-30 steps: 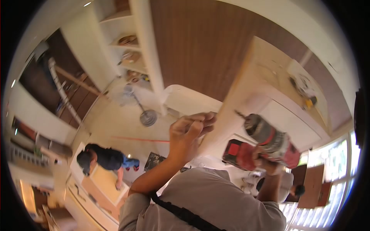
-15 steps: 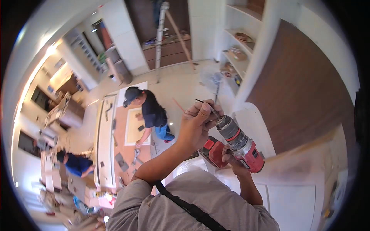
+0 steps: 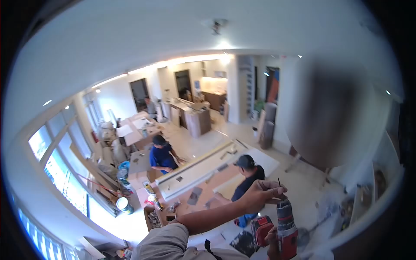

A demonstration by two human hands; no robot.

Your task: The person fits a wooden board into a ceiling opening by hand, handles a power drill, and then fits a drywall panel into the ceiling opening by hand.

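A red and black cordless drill (image 3: 286,229) points upward at the lower right, its battery (image 3: 262,230) to the left of the body. Around its handle my right hand (image 3: 272,243) is closed. My left hand (image 3: 265,192) is at the chuck end, thumb and fingers pinched around a thin dark bit (image 3: 279,182) whose tip sticks up above the fingers. Whether the bit sits inside the chuck cannot be made out.
A person in black with a cap (image 3: 249,175) leans over a long worktable (image 3: 208,190) with boards. Another person in blue (image 3: 161,157) stands beyond it. Buckets (image 3: 124,205) stand by the windows at left. A blurred brown shape (image 3: 331,112) hangs at upper right.
The view has swung left and upward toward the room. My left hand, empty near the panel a second ago, came to the chuck and now pinches the bit; the drill points more upright.
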